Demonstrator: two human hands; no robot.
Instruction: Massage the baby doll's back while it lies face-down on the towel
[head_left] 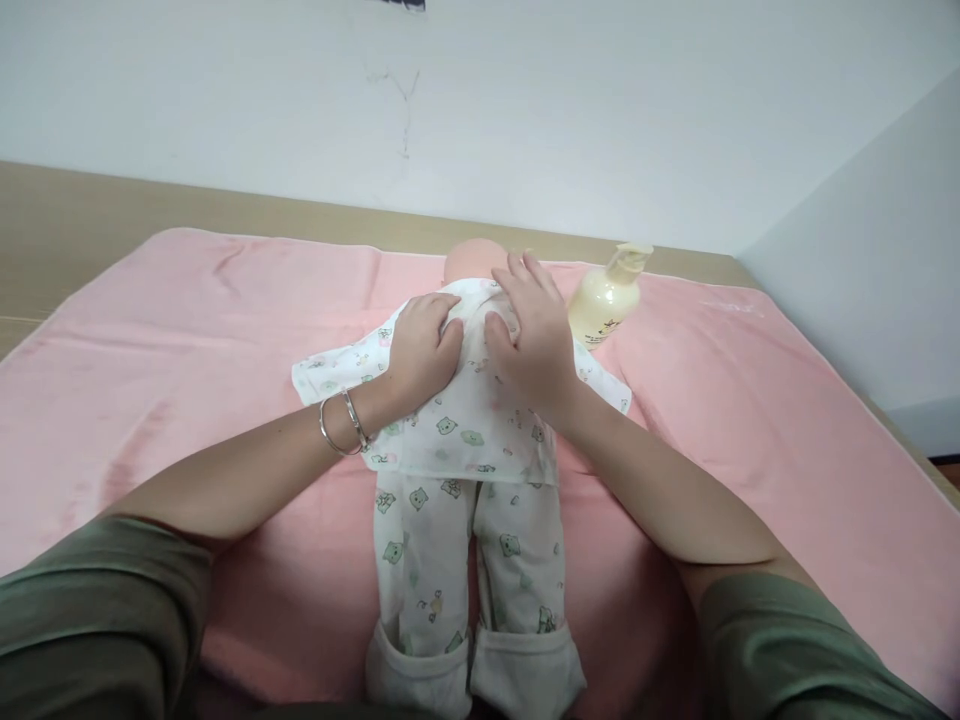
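Note:
A baby doll lies on a pink sheet, its bare head at the far end and its legs toward me. It wears a white patterned top and matching trousers with wide cuffs. My left hand rests on the left side of the doll's upper body, fingers slightly bent over the cloth. On the right side, my right hand lies with its fingers spread, the fingertips near the doll's head. Neither hand grasps anything that I can see. The doll's face is not visible.
A pale yellow pump bottle stands on the pink sheet, just right of my right hand. Beyond the sheet runs the wooden edge of the surface, against a white wall. Another wall rises at the right.

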